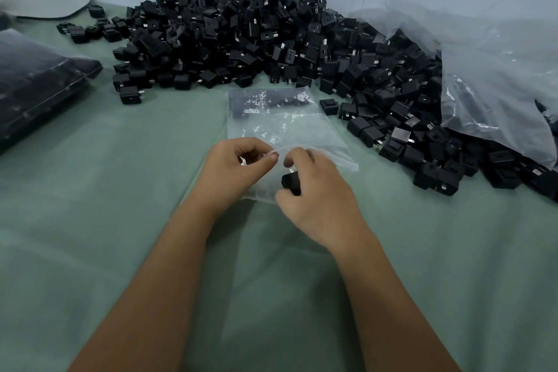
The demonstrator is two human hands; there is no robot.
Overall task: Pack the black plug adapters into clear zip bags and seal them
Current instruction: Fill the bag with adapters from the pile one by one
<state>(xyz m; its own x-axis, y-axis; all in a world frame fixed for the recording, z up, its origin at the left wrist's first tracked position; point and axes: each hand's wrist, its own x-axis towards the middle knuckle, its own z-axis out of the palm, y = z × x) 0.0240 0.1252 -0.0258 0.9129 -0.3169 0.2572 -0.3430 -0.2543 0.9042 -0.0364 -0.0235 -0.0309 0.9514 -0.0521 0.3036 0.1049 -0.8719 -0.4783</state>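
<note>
- Left hand [238, 166], fingers curled, pinching the near rim of the clear zip bag [283, 127] between thumb and forefinger; bag flat on the green cloth [90, 220], mouth toward the person.
- Right hand [314, 190] curled round one black plug adapter [291, 180] at the bag's mouth, forefinger also on the rim; adapter apparently not yet fully inside.
- Likely hazard: thin film slipping out of the left pinch, mouth collapsing, adapter pushed against plastic instead of through the opening.
- Likely hazard: metal prongs catching or piercing the film if driven in at an angle.
- Likely hazard: seal strip left wrinkled or fouled by a protruding adapter, closure then incomplete.
- Loose adapters in a large pile [241, 36] beyond the bag, spilling from a big plastic sack [495, 75] at right.
- Dark shapes at the bag's far end [250, 103], presumably adapters already packed; number not discernible through glare.
- Zip strip itself hard to distinguish; right fingertips hidden behind the hand.
- Filled package [39, 81] at left cut off by the frame edge, contents blurred.
</note>
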